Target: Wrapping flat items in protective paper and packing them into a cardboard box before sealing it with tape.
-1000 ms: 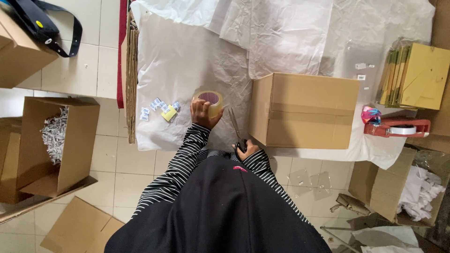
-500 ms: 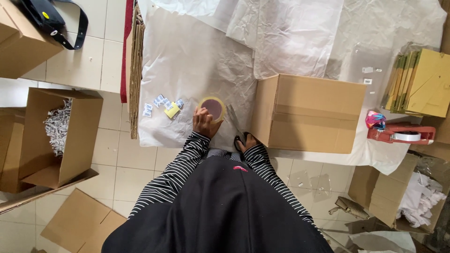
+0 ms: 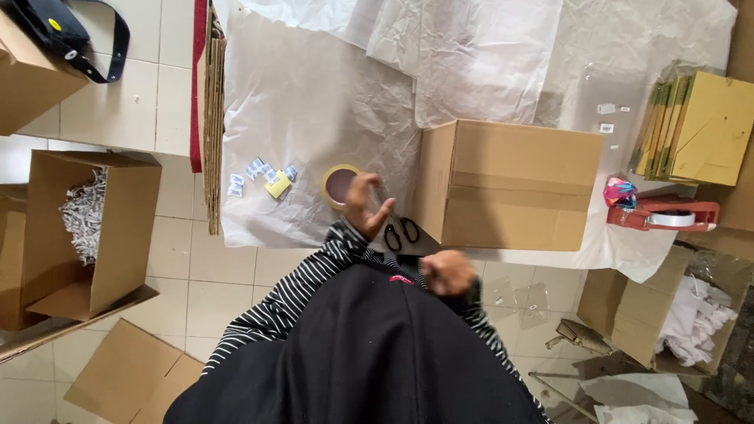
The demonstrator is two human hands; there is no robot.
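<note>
My left hand [image 3: 364,206] lies on the white paper [image 3: 314,118] at the table's front edge. Its spread fingers touch the right side of a yellow tape roll [image 3: 338,185]. Black-handled scissors [image 3: 400,233] lie just right of that hand, with their blades running under its fingers. My right hand [image 3: 448,272] is drawn back against my black top, blurred, curled loosely, with nothing visible in it. A closed cardboard box [image 3: 514,182] stands right of the scissors.
Small blue-and-white packets and a yellow one [image 3: 267,179] lie left of the roll. A red tape dispenser [image 3: 666,214] and yellow folders [image 3: 699,129] sit at right. An open box of shredded paper [image 3: 94,224] and flat cardboard [image 3: 129,377] are on the tiled floor.
My right hand has let go of the scissors and pulled back toward my body; the scissors now lie on the paper. My left hand slid from the top of the roll to its right side.
</note>
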